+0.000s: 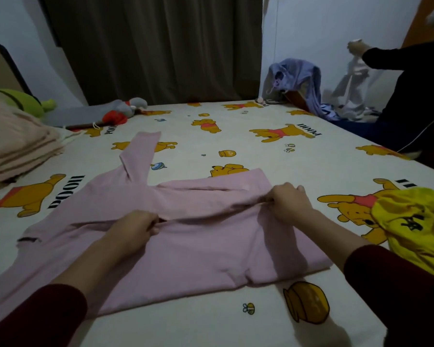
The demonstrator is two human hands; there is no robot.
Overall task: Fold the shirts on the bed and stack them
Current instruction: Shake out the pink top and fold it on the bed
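A pink long-sleeved shirt (186, 246) lies spread across the bed (236, 136) in front of me, one sleeve stretched toward the far left. My left hand (133, 226) pinches a fold of its fabric near the middle. Further right, my right hand (288, 200) grips the same fold line. A crumpled yellow shirt (411, 226) with dark print sits at the bed's right edge.
Folded pinkish blankets (15, 146) are piled at the left. Plush toys (120, 111) lie at the far edge by the dark curtain (156, 46). Another person (406, 96) handles white cloth at the far right, beside a purple garment (296, 78).
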